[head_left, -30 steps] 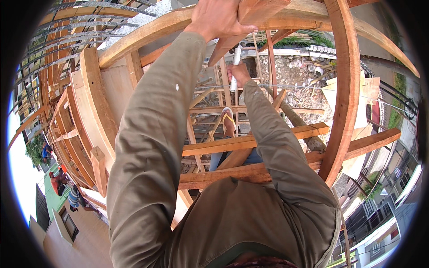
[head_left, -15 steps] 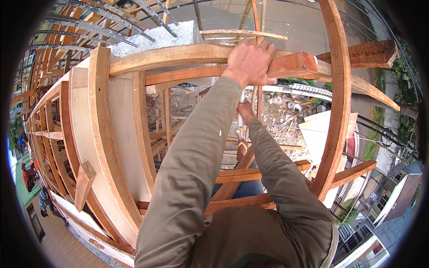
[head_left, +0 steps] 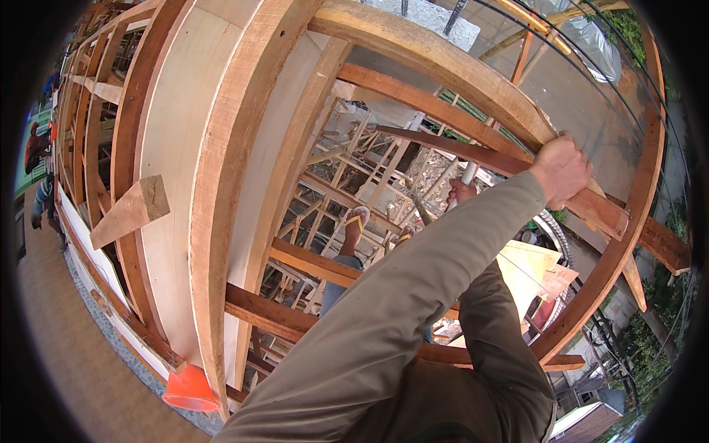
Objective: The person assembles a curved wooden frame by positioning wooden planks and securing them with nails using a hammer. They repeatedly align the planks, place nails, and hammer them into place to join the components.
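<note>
Long timber beam [head_left: 436, 59]: running across the upper part of the view and passing under my left hand [head_left: 563, 169]; I'm clasping it near its far end, fingers curling over. My right hand [head_left: 463, 190] is gripping a white handle [head_left: 470, 172] lower down, just below a dark reddish timber [head_left: 450, 150]; what head it's carrying, I cannot tell. Judging the build as partway: upright [head_left: 240, 148] and pale panel [head_left: 181, 118] are already standing, crosspieces [head_left: 314, 261] are spanning the bay. Between these, gaps are showing through to loose sticks and rubble. Whether the clasped end is being held by nails, I cannot tell. Farther out: sandalled feet [head_left: 357, 220] showing below, orange bucket-like thing [head_left: 190, 389] sitting lower left, co-workers [head_left: 44, 199] showing small beyond.
</note>
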`<state>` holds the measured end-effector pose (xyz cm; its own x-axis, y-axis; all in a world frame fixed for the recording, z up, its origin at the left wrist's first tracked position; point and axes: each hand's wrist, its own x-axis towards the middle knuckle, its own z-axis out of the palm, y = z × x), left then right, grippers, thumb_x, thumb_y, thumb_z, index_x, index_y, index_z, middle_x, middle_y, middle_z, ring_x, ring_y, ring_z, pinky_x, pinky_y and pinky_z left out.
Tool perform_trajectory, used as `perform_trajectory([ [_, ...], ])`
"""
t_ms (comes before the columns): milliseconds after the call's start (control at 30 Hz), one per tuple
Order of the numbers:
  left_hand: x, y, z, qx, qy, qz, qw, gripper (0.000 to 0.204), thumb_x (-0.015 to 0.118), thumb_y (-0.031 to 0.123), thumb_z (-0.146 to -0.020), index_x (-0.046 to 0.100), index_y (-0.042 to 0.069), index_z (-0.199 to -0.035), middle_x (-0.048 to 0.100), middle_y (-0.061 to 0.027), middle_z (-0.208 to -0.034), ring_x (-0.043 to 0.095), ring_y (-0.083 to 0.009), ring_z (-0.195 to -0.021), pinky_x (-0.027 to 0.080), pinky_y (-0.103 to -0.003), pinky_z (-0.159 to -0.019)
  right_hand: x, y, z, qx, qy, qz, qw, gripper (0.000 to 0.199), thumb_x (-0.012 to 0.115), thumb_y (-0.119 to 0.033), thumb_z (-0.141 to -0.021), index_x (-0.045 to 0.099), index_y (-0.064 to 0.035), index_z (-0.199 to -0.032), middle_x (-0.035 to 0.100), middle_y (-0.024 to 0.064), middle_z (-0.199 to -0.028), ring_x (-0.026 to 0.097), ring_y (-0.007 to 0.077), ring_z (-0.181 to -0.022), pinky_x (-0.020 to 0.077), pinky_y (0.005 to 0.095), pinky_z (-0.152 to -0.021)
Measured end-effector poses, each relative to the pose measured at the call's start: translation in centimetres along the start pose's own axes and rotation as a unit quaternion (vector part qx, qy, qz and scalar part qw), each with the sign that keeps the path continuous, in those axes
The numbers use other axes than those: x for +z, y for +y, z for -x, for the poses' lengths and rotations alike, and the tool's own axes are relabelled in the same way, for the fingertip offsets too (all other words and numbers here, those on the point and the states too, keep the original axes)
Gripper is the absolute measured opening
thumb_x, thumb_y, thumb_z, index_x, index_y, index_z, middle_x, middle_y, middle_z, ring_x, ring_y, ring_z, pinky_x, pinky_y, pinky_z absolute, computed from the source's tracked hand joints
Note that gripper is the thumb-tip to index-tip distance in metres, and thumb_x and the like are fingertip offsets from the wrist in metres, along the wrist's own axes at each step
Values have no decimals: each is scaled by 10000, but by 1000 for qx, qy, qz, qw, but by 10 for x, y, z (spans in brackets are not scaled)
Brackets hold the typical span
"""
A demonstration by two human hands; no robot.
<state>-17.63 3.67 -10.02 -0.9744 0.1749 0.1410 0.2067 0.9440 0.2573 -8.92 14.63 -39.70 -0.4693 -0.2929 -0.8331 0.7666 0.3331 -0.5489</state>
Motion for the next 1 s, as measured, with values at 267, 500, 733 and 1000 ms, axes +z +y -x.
perform_trajectory([
  [267,-3,1,-1,5,-22,12,1000,583,810,460,-780,694,122,-1239,744,-11,-1155,700,-206,-1085,443,-438,-953,8,3,6,-25,16,14,999,182,687,-97,-898,505,-89,-915,463,5,-638,448,120,-463,433,293,-403],
  [500,-4,1,-2,5,-33,5,999,561,809,424,-795,695,117,-1250,742,-15,-1175,694,-200,-1104,432,-445,-982,6,10,-18,23,22,-8,999,184,735,-164,-919,571,-82,-935,475,8,-625,458,127,-458,435,290,-410],
  [733,-1,3,-3,19,-9,22,1000,535,797,420,-813,700,99,-1230,747,-53,-1162,697,-211,-1106,425,-478,-1037,70,17,-7,-181,154,-63,969,646,819,-202,-883,464,81,-1343,558,156,-1164,568,255,-897,528,425,-657],
  [1000,11,6,-9,19,2,25,1000,468,791,397,-798,737,122,-1173,755,-33,-1141,705,-206,-1089,431,-479,-1040,113,-18,9,-271,177,-173,930,633,817,-210,-888,474,78,-1336,570,153,-1161,582,250,-904,536,414,-674],
])
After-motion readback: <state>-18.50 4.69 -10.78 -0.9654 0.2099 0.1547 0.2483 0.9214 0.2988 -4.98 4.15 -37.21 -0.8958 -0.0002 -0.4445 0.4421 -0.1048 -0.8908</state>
